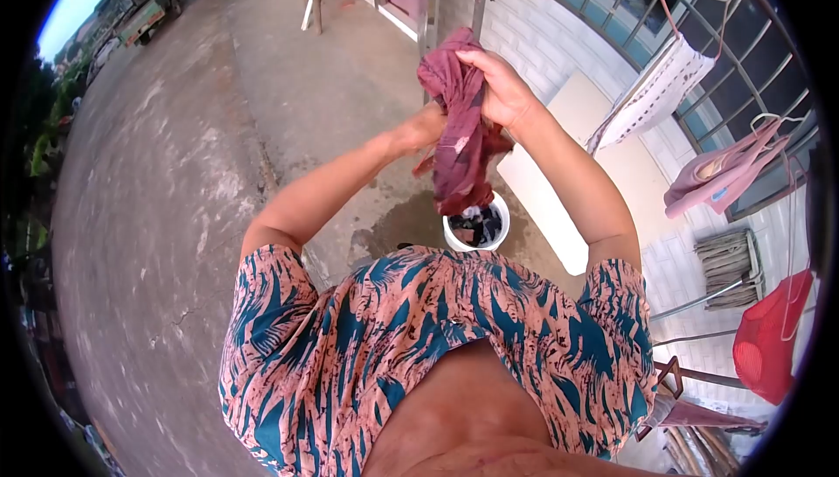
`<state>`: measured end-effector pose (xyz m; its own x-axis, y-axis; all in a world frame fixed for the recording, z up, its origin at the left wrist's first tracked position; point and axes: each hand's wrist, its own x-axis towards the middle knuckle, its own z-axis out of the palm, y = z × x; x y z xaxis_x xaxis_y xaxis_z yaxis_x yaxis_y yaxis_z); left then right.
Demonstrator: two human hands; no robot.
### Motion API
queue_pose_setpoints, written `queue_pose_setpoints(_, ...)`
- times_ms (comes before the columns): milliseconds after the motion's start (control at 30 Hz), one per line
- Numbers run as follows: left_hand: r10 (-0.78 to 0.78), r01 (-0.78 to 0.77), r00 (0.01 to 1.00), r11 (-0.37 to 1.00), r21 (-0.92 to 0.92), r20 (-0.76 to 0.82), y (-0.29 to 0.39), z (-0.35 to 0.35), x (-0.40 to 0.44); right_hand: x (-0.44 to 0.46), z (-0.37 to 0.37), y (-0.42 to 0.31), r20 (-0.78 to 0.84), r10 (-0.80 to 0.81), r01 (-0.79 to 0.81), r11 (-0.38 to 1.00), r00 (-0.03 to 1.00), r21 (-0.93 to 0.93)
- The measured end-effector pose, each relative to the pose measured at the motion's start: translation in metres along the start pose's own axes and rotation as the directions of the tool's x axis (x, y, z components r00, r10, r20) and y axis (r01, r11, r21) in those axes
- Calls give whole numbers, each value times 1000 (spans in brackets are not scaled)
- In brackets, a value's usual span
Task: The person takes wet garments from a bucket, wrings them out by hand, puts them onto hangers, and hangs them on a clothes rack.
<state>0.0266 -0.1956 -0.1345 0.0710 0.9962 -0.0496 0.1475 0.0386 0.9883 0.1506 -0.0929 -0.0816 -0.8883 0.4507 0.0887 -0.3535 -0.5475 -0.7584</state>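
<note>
A maroon garment (463, 149), bunched and twisted, hangs from my two hands in front of my chest. My right hand (496, 88) is closed on its upper part, with the thumb across the cloth. Lower on the other side, my left hand (423, 127) grips the same garment, its fingers partly hidden by the folds. The loose end of the cloth hangs just above a white bucket (504, 222) on the ground. Dark cloth (476, 228) lies inside the bucket.
Wet concrete (393, 224) surrounds the bucket. A pale board (546, 206) leans at the white brick wall on the right. A patterned cloth (655, 88), a pink garment (725, 167) and a red item (769, 337) hang along it. A mop head (728, 267) hangs there too.
</note>
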Motion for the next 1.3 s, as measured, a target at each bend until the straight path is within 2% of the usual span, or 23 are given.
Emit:
queue_pose_setpoints(33,336,-304,940,757,578,54,7,-8,0,-2,-3,0,-6,-9,9,1000,1000,-4)
queue_pose_setpoints(133,153,-7,970,791,612,-187,26,-20,-4,-14,-9,-15,23,-39,37,998,999,45)
queue_pose_setpoints(167,266,-40,936,730,682,-231,23,-25,-3,-17,-14,-21,32,-63,63,998,998,-7)
queue_pose_setpoints(200,284,-186,936,900,393,-208,21,-25,-3,-17,-17,-23,16,-78,79,995,997,-66)
queue_pose_setpoints(233,310,-306,931,951,49,-192,21,-21,-2,-16,-19,-25,-2,-95,94,988,995,-125)
queue_pose_setpoints(267,341,-384,921,872,-302,-187,22,-17,-2,-16,-23,-26,-19,-114,109,976,993,-186)
queue_pose_setpoints(300,167,-250,964,834,-492,-206,28,-19,-1,-15,-29,-27,-30,-99,88,959,995,-269)
queue_pose_setpoints(400,75,-185,973,826,-533,-220,56,-34,-12,-19,-38,-21,-112,-140,73,881,984,-468)
queue_pose_setpoints(433,127,-185,979,878,-441,-156,65,-48,-15,-22,-37,-19,-117,-121,46,864,986,-501)
queue_pose_setpoints(533,86,-191,970,853,-486,-229,75,-87,-5,-1,-20,-11,-50,73,-87,908,996,-410)
queue_pose_setpoints(567,62,-171,953,919,-355,-298,67,-92,1,-1,-20,-10,-38,130,-135,925,991,-356)
queue_pose_setpoints(600,-5,-27,975,989,-145,-220,65,-101,6,3,-27,-10,20,257,-194,774,966,-603)
queue_pose_setpoints(667,-189,218,974,926,308,-121,70,-115,0,16,-37,-11,23,523,-159,300,852,-941)
queue_pose_setpoints(700,-198,227,972,927,300,-123,75,-121,-4,15,-40,-12,-30,524,-175,231,851,-957)
queue_pose_setpoints(767,-147,132,979,985,-110,-141,94,-121,-13,6,-44,-13,143,329,-137,695,934,-706)
queue_pose_setpoints(800,-130,76,979,946,-316,-156,97,-122,-16,3,-45,-10,184,208,-92,863,961,-497)
queue_pose_setpoints(833,-184,93,972,872,-480,-146,97,-127,-10,2,-39,-7,96,223,-167,900,970,-403)
queue_pose_setpoints(967,-152,45,977,836,-547,-152,103,-136,-7,11,-49,18,33,323,-298,905,946,-303)
queue_pose_setpoints(1067,-151,-7,965,803,-596,-214,121,-139,-19,-3,-49,20,160,158,-120,968,974,-222)
queue_pose_setpoints(1100,-138,-10,968,813,-582,-210,119,-145,-16,1,-53,30,115,296,-179,796,948,-578)
queue_pose_setpoints(1200,7,-117,975,867,-484,-222,125,-146,-15,15,-59,45,78,268,-28,373,960,-927)
queue_pose_setpoints(1233,69,-188,965,853,-488,-252,130,-151,-14,16,-55,40,104,331,-138,630,938,-765)
queue_pose_setpoints(1300,80,-193,904,953,-233,-419,126,-194,-8,15,-35,32,61,269,-201,837,961,-509)
